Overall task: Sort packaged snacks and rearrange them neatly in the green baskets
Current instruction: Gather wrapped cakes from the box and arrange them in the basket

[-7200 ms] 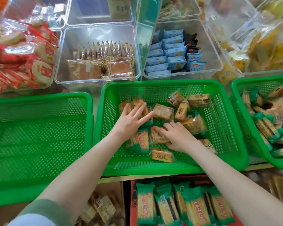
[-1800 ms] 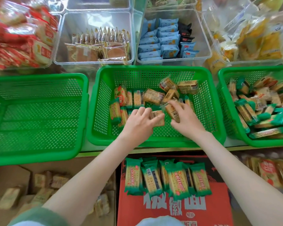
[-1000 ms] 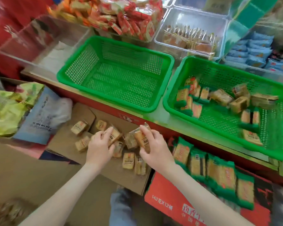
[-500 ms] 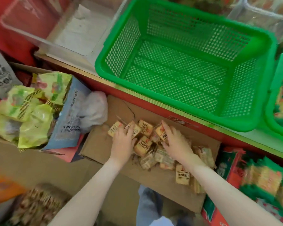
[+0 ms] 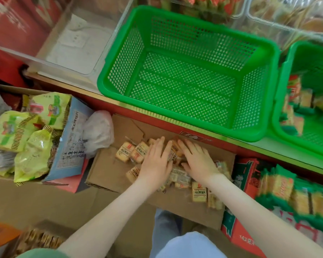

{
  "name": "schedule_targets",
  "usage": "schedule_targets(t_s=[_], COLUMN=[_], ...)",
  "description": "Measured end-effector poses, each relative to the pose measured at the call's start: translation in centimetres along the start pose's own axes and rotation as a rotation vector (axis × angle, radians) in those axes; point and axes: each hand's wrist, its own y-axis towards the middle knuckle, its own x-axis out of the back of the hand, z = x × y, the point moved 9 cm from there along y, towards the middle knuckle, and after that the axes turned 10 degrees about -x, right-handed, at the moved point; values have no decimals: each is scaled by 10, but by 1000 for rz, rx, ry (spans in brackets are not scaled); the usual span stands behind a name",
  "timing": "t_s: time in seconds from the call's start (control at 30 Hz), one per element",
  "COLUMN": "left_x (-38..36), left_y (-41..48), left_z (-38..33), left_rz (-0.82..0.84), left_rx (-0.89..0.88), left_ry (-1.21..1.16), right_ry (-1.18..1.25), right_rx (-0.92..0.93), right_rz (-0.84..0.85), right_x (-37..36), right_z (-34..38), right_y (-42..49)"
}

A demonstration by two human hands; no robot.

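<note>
Cramped shop corner: a long surface point(image 5: 280, 151) with a red front edge, cartons and bags packed in below it

Nearest, at the bottom edge, pale blue trousers point(image 5: 175, 241) and a scrap of green sleeve point(image 5: 41, 255), both cut off

Bare forearms reaching forward over a brown cardboard flap point(image 5: 106, 170), with a loose heap of small tan snack packets point(image 5: 124, 151) on it, print too small to read

Flat on the heap, the left hand point(image 5: 156, 162), palm down, fingers straight and close together, gripping nothing that shows

Just beside it the right hand point(image 5: 196, 161), also palm down, fingers straight and slightly spread across the packets; whatever lies beneath either palm hidden

To the left of the flap, yellow-green bags point(image 5: 32, 146) and a blue and white bag point(image 5: 71, 142), partly overlapping

To the right, a red carton point(image 5: 239, 237) topped with green-wrapped packs point(image 5: 280, 185), smeared by blur

Farther on, up on the surface, a green basket point(image 5: 199, 43) with mesh walls and nothing inside

Beside it a second green basket point(image 5: 281, 94), cut off by the frame, holding a few blurred packets

Left of the baskets a clear bin point(image 5: 78, 38); more clear bins along the top edge, contents cropped and hard to make out
</note>
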Motion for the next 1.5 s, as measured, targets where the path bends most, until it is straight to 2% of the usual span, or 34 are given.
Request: schedule_targets(t_s=[0.13, 0.23, 0.4, 0.47, 0.53, 0.67, 0.8, 0.83, 0.97, 1.1, 1.23, 1.33, 1.43, 1.5], left_x=[13, 31, 65, 65, 57, 18, -30, -45, -81, -97, -100, -92, -79, -78], left_y=[16, 37, 77, 101, 132, 206, 275, 289, 312, 308, 319, 322, 328, 342], left_z=[-48, -103, -221, -264, -302, -354, -361, -356, -317, -280, -285, -296, -321, -343], left_rz=[-34, -102, -314, -340, -350, -261, -37, 30, 247, 287, 303, 306, 170, 88], left_rx=[-112, -256, -549, -584, -569, -472, -193, -126, 120, 407, 341, 285, 84, -84], left_ry=[-51, -123, -132, -141, -125, -90, -155, -142, 162, 78, 193, 257, 414, 419], right_ry=[63, 148, 231, 215, 202, 199, 189, 188, 189, 192, 123, 134, 166, 142], right_rx=[9, 25, 22, -1, -32, -250, -436, -454, -417, -428, -383, -446, -474, -455], right_rz=[-54, -275, -642, -749, -783, -726, -574, -500, -235, -122, -206, -215, -145, -144], right_x=[31, 67, 131, 153, 169, 183, 180, 176, 152, 138, 151, 156, 147, 144], right_z=[-23, -61, -142, -184, -232, -346, -441, -458, -489, -500, -491, -497, -507, -511], right_y=[-28, -59, -126, -154, -172, -177, -167, -161, -130, -96, -59, -37, -27, -26])
